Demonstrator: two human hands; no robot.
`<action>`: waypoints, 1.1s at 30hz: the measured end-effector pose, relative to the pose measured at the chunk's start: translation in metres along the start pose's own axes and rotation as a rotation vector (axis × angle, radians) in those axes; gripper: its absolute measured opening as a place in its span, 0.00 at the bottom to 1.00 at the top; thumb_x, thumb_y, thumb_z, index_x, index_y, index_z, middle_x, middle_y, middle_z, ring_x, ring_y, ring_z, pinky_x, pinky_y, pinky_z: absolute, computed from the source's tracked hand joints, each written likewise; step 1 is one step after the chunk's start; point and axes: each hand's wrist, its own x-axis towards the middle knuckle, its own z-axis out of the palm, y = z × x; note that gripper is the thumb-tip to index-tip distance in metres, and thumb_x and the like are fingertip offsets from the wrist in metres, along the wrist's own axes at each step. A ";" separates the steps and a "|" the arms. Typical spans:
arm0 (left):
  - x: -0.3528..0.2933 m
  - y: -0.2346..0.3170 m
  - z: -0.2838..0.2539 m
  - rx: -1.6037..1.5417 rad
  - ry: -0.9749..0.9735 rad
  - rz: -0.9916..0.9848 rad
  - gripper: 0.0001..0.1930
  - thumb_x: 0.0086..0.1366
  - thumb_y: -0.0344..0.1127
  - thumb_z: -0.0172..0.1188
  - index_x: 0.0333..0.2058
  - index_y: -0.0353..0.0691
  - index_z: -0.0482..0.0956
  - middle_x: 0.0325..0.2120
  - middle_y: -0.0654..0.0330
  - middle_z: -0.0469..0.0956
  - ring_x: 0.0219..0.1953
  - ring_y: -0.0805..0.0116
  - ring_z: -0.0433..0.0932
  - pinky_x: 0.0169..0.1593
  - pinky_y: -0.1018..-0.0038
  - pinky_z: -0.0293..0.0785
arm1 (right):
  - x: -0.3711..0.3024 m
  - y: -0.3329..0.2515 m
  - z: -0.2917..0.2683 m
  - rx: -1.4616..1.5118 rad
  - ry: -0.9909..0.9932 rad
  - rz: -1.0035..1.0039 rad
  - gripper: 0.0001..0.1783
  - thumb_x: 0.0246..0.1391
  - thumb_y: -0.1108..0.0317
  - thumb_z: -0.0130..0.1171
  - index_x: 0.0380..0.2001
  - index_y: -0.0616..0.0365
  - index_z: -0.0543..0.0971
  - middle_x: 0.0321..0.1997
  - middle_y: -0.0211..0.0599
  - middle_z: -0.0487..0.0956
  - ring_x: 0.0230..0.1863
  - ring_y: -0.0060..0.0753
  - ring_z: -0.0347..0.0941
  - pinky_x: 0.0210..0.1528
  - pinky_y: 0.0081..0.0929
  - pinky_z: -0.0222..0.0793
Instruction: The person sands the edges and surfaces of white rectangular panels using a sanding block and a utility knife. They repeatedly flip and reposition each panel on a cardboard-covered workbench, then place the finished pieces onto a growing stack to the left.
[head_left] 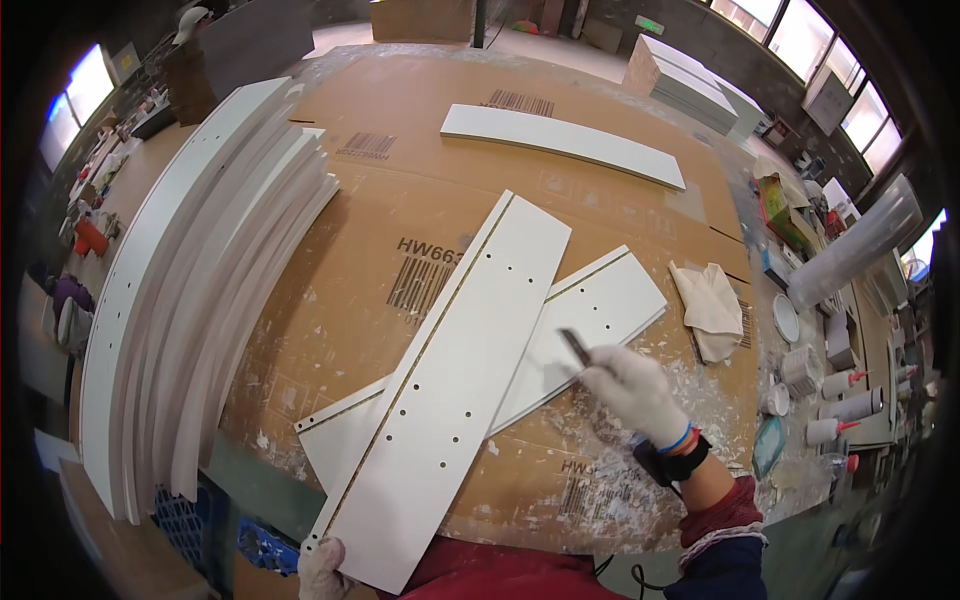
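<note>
My right hand (632, 388), in a white glove, is shut on a small dark scraper (574, 345) whose blade meets the right edge of a long white panel (455, 385). That panel has several drilled holes and lies diagonally across a second white panel (600, 305). My left hand (322, 567), also gloved, grips the near bottom corner of the top panel at the table's front edge. Both panels rest on a cardboard-covered table (350, 300).
A tall stack of white panels (200, 270) fills the left side. One more white panel (562, 142) lies at the back. A crumpled cloth (708, 305) sits to the right, with squeeze bottles (838, 405), a tub (800, 368) and a lid (786, 318) beyond.
</note>
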 end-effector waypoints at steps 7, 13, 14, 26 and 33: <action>0.025 -0.023 -0.023 -0.199 -0.113 -0.082 0.20 0.59 0.35 0.64 0.46 0.27 0.74 0.34 0.56 0.79 0.35 0.64 0.81 0.41 0.69 0.80 | -0.020 -0.080 0.092 -0.296 -0.711 -0.724 0.15 0.53 0.66 0.53 0.45 0.54 0.72 0.31 0.37 0.75 0.29 0.40 0.77 0.26 0.35 0.72; 0.029 -0.028 -0.044 -0.110 -0.093 -0.132 0.10 0.58 0.31 0.62 0.37 0.31 0.78 0.24 0.65 0.75 0.24 0.76 0.74 0.31 0.79 0.73 | 0.022 -0.064 0.116 -0.263 -0.698 -0.783 0.09 0.53 0.68 0.53 0.38 0.53 0.72 0.32 0.38 0.75 0.29 0.41 0.77 0.32 0.37 0.73; 0.029 -0.027 -0.044 -0.051 -0.091 -0.135 0.09 0.57 0.30 0.62 0.35 0.32 0.78 0.24 0.66 0.75 0.23 0.76 0.73 0.30 0.79 0.72 | 0.039 -0.059 0.105 -0.319 -0.615 -0.653 0.08 0.54 0.67 0.53 0.38 0.52 0.73 0.31 0.39 0.76 0.29 0.42 0.77 0.32 0.38 0.73; 0.030 -0.036 -0.046 -0.065 -0.209 -0.148 0.28 0.64 0.46 0.60 0.56 0.31 0.69 0.41 0.61 0.78 0.40 0.78 0.77 0.43 0.81 0.73 | 0.199 0.060 0.002 -0.690 0.123 0.011 0.12 0.59 0.61 0.49 0.33 0.60 0.72 0.32 0.58 0.76 0.36 0.64 0.72 0.37 0.46 0.67; 0.031 -0.037 -0.036 -0.500 -0.301 -0.173 0.53 0.57 0.79 0.35 0.64 0.34 0.58 0.61 0.53 0.65 0.61 0.65 0.66 0.61 0.72 0.65 | 0.065 -0.046 0.103 -0.705 -0.189 -0.525 0.07 0.60 0.62 0.52 0.38 0.51 0.74 0.25 0.45 0.75 0.25 0.51 0.73 0.27 0.42 0.68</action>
